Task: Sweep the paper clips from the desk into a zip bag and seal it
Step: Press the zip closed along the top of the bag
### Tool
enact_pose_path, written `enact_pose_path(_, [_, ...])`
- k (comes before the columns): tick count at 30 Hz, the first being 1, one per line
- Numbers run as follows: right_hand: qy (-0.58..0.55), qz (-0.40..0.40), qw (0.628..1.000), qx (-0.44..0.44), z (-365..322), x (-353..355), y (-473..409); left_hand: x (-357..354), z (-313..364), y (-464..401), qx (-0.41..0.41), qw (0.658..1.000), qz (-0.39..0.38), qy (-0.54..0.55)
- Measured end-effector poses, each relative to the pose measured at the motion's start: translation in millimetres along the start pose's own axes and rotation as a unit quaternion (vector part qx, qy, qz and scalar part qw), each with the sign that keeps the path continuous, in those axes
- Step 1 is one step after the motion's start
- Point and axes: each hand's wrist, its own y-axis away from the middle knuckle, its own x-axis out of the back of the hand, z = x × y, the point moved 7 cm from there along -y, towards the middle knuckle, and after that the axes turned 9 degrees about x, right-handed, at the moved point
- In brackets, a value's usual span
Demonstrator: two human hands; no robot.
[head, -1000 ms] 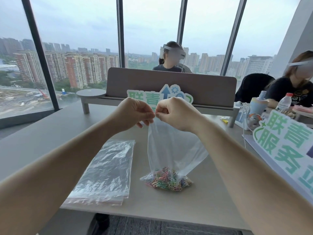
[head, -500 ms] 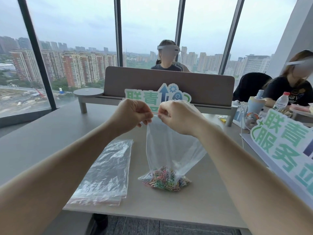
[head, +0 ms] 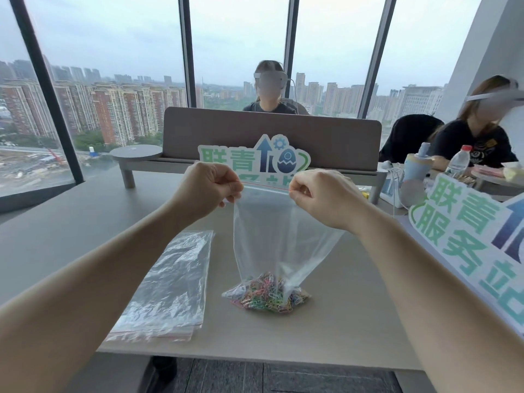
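Many coloured paper clips (head: 266,293) lay heaped in the bottom of a clear zip bag (head: 280,236), which rested on the bench (head: 340,321). Left hand (head: 208,188) and right hand (head: 323,198) pinched its red-lined top edge taut.

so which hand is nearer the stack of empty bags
Left. The left hand is above and just right of the stack of empty bags; the right hand sits farther right.
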Motion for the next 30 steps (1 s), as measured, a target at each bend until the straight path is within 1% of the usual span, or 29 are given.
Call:
enact_pose_path(7, [0.0, -0.004, 1.0, -0.026, 21, 1, 17, -3, -3, -2, -0.001, 1.0, 0.006, -0.004])
enact_pose_path(14, [-0.023, -0.017, 0.998, -0.052, 35, 2, 31, -2, -6, -3, 0.008, 1.0, 0.019, -0.007])
enact_pose_path(24, [-0.022, -0.012, 0.997, -0.077, 52, 2, 42, -1, -14, -5, 0.018, 0.999, 0.029, -0.013])
enact_pose_path(30, [-0.013, -0.012, 0.994, -0.107, 64, -3, 48, 0, -24, -7, 0.03, 0.999, 0.029, -0.012])
